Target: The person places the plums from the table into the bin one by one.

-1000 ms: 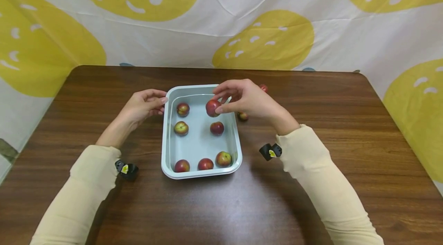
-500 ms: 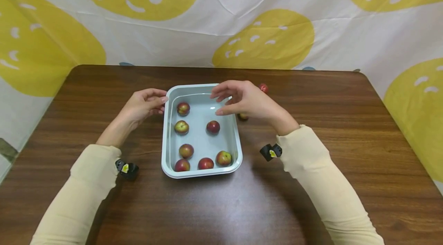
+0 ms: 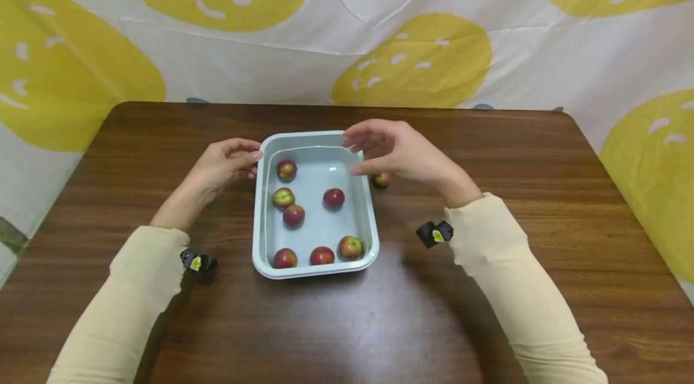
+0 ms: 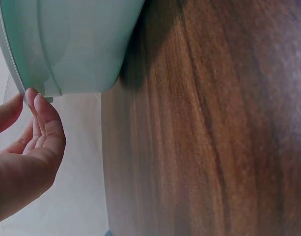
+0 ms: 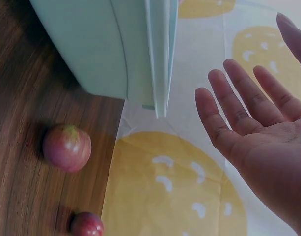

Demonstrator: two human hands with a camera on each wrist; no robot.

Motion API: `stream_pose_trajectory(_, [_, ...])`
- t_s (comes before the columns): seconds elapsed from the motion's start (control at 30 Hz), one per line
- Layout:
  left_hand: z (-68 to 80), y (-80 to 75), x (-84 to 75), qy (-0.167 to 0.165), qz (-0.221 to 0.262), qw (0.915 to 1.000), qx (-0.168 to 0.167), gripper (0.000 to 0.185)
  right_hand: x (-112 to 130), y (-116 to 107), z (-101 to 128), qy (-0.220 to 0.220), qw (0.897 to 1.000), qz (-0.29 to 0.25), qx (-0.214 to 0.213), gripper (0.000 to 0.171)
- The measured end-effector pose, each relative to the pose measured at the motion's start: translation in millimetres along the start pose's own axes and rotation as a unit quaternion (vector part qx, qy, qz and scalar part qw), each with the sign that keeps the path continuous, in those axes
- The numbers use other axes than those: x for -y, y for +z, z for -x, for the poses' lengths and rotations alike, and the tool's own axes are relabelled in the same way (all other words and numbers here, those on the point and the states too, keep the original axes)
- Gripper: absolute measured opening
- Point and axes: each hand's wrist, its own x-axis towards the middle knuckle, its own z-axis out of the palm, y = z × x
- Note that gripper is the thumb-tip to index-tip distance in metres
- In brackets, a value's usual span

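The left hand (image 3: 222, 164) rested against the left rim of the pale tray (image 3: 261, 203), fingers (image 4: 44, 115) loosely bent and touching the edge without gripping. Six small red fruits (image 3: 293, 215) lay inside the tray (three along its near wall). The right hand (image 3: 398, 149) hovered over the far right corner, fingers (image 5: 229, 123) spread, holding nothing. One fruit (image 3: 382, 178) sat on the worktop (image 3: 520, 191) just beside it.

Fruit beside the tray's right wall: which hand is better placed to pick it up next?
Probably the right hand: it hovers open, empty, just above that fruit. The left hand rests at the tray rim's far side.
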Motion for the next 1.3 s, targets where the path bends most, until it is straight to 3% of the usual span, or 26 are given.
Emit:
stream_pose_trajectory(0.17, [-5.5, -3.2, 10.0, 0.007, 0.005, 1.0, 0.001, 0.044, -6.3, -6.7, 3.3, -0.005, 1.0, -0.021, -0.005, 0.052])
stream_pose_trajectory(0.37, [-26.4, -14.7, 39.5, 0.01, 0.021, 0.9997, 0.003, 0.054, -13.1, -15.6, 8.2, -0.026, 0.999, -0.017, -0.024, 0.05])
stream_pose_trajectory(0.43, [-23.7, -13.2, 36.2, 0.011, 0.017, 0.9998, 0.003, 0.052, -16.4, -19.1, 9.8, -0.028, 0.999, -0.009, -0.03, 0.049])
stream_pose_trajectory(0.6, [-3.2, -1.9, 6.9, -0.003, 0.007, 1.0, 0.005, 0.045, -25.9, -27.3, 13.3, -0.022, 0.999, -0.001, -0.046, 0.048])
stream_pose_trajectory(0.8, [-28.4, -16.6, 41.1, 0.015, 0.043, 0.9989, 0.015, 0.048, -36.0, -34.6, 17.1, -0.015, 0.998, 0.0, -0.057, 0.048])
stream_pose_trajectory(0.83, [-27.8, -16.4, 40.7, 0.016, 0.043, 0.9988, 0.015, 0.049, -36.8, -35.2, 17.9, -0.012, 0.998, 0.002, -0.059, 0.048])
stream_pose_trajectory(1.0, [-0.6, -1.4, 4.8, 0.001, 0.006, 1.0, 0.006, 0.045, -41.9, -37.5, 21.2, -0.001, 0.998, -0.009, -0.065, 0.047])
stream_pose_trajectory(1.3, [1.1, -0.1, 2.5, 0.0, 0.005, 1.0, 0.001, 0.043, -54.2, -39.5, 25.0, 0.017, 0.997, 0.004, -0.072, 0.048])
